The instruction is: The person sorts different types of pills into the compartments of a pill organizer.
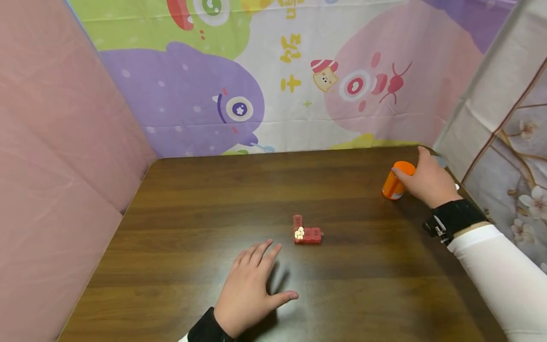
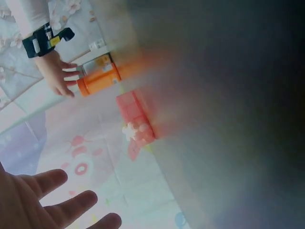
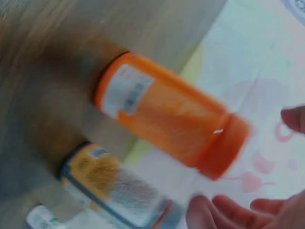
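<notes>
My right hand reaches over the far right of the table, fingers spread and thumb overlapping the top of an upright orange bottle. In the right wrist view, fingers and thumb stand apart from the bottle's cap, with nothing between them. My left hand hovers above the front of the table, fingers spread and holding nothing. Beyond it lies a small red pill organizer with one lid raised. White pills are heaped in the compartment under that lid.
Next to the orange bottle stands a yellow-labelled bottle with a grey cap. A small white bottle is beside that. Cloth hangs behind the table; a flowered curtain borders its right side.
</notes>
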The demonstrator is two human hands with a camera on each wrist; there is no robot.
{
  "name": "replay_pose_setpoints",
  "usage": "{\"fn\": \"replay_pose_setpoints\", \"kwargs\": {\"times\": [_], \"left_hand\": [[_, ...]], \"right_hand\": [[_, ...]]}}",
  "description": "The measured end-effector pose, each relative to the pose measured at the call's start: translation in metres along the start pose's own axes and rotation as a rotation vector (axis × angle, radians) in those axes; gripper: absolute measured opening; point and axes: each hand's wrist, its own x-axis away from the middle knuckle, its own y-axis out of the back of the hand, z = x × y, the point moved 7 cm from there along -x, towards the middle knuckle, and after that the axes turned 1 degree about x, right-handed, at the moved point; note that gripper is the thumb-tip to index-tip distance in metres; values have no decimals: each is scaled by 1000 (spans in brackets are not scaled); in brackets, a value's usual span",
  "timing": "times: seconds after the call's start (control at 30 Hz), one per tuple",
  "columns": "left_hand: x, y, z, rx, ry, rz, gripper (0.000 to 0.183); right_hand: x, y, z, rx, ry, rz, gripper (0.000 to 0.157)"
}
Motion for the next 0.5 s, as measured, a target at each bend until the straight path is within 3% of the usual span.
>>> {"fn": "replay_pose_setpoints", "kwargs": {"times": [0.13, 0.2, 0.3, 0.43, 0.5], "left_hand": [[-8, 3, 4, 43, 33, 19, 91], [-14, 6, 7, 78, 60, 40, 88], [-27, 9, 12, 107, 96, 74, 83], [-48, 6, 18, 120, 126, 120, 75], [-58, 0, 21, 117, 125, 144, 74]], "right_hand": [[22, 9, 33, 10, 139, -163, 75], [36, 3, 59, 22, 247, -171, 60], [59, -22, 102, 51, 409, -59, 47], [91, -67, 148, 102, 576, 165, 44], [102, -87, 165, 130, 639, 218, 43]]}}
